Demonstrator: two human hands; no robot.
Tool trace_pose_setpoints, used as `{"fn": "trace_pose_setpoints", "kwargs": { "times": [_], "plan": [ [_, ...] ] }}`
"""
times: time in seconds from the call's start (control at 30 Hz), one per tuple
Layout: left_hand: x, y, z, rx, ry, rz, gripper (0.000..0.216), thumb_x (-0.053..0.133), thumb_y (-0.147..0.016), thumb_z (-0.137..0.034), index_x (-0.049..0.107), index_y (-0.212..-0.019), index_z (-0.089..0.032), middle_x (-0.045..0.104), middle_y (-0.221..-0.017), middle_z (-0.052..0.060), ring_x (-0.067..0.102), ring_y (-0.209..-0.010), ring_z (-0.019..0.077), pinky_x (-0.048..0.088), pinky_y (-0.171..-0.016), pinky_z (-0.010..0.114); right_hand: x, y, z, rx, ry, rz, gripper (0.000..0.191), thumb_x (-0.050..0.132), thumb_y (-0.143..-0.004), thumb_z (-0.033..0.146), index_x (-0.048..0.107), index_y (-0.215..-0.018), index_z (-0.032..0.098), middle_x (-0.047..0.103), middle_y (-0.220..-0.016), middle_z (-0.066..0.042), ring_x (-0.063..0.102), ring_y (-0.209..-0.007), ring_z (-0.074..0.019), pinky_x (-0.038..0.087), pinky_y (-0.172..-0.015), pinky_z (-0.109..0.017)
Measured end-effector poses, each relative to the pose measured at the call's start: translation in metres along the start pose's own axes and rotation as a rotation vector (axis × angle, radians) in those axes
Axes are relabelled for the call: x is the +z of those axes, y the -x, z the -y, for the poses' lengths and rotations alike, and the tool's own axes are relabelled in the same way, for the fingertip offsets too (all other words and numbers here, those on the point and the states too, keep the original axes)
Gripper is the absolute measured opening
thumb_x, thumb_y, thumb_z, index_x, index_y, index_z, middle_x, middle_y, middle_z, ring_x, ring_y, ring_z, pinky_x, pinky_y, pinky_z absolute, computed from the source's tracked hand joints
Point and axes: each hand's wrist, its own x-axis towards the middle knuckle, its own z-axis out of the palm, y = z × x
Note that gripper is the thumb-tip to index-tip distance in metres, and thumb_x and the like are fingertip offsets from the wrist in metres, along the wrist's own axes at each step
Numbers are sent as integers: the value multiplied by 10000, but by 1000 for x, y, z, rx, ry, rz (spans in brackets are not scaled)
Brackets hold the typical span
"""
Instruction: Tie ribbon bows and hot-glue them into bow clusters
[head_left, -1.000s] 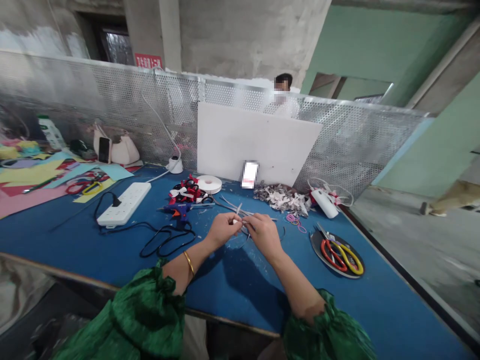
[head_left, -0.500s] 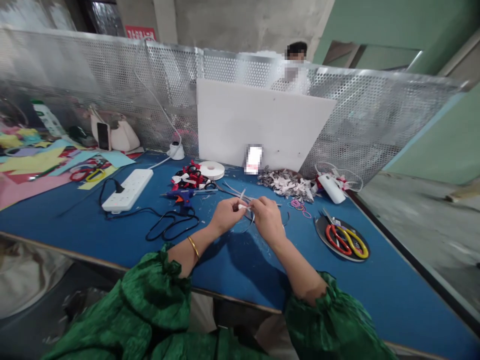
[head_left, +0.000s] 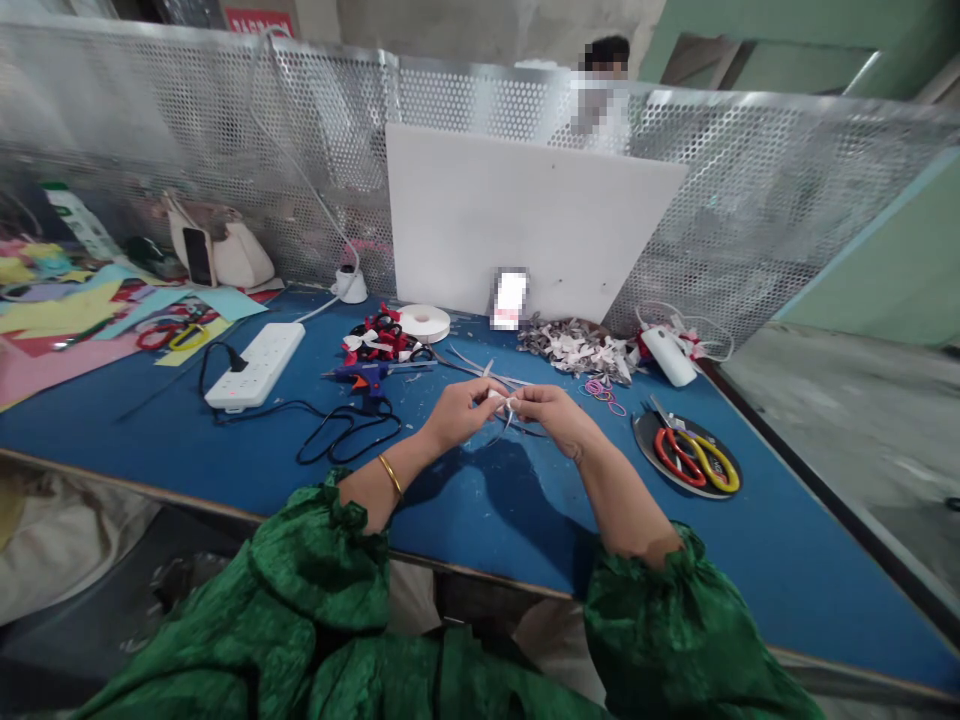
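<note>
Over the blue table (head_left: pixel 465 505) my left hand (head_left: pixel 459 412) and my right hand (head_left: pixel 553 412) meet, both pinched on a small piece of white ribbon (head_left: pixel 502 400) held between their fingertips. A thin loop of ribbon hangs below the pinch. More white ribbon strips (head_left: pixel 480 368) lie on the table just beyond my hands. Green sleeves cover both forearms, and a gold bangle (head_left: pixel 389 474) sits on my left wrist.
A blue glue gun (head_left: pixel 365 375) with black cord, a white power strip (head_left: pixel 255 365), a ribbon roll (head_left: pixel 424 322), red-black bows (head_left: pixel 375 340), a heap of white bows (head_left: pixel 577 350), hair ties (head_left: pixel 600 392) and scissors on a dark plate (head_left: pixel 690 458) surround my hands. A person stands behind the perforated metal screen (head_left: pixel 750 190).
The view has tilted down and shifted. My hands have risen slightly and drawn the ribbon piece tighter between the fingertips.
</note>
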Motion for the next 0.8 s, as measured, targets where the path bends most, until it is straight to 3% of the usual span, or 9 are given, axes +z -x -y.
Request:
{"fn": "trace_pose_setpoints", "kwargs": {
  "times": [0.23, 0.5, 0.8],
  "plan": [
    [4, 2, 5, 4, 135, -64, 124, 573, -848, -261, 585, -957, -204, 623, -646, -52, 611, -588, 110, 463, -647, 224, -2, 0, 1, 80, -122, 117, 318, 782, -620, 440, 669, -645, 144, 534, -525, 13, 401, -521, -86, 266, -540, -257],
    [2, -1, 6, -9, 126, -114, 81, 546, -787, -175, 627, -775, -174, 648, -711, -8, 586, -616, 107, 458, -631, 221, 8, -3, -3, 80, -306, -43, 343, 839, -523, 419, 706, -666, 138, 573, -547, 10, 436, -518, -77, 305, -536, -244],
    [5, -1, 10, -153, 113, -180, 256, 643, -791, -409, 664, -731, -161, 661, -651, 11, 582, -577, 127, 446, -564, 232, 25, -4, -9, -63, -246, -217, 249, 780, -576, 380, 685, -642, 160, 576, -566, 17, 445, -556, -96, 352, -585, -261]
  ]
}}
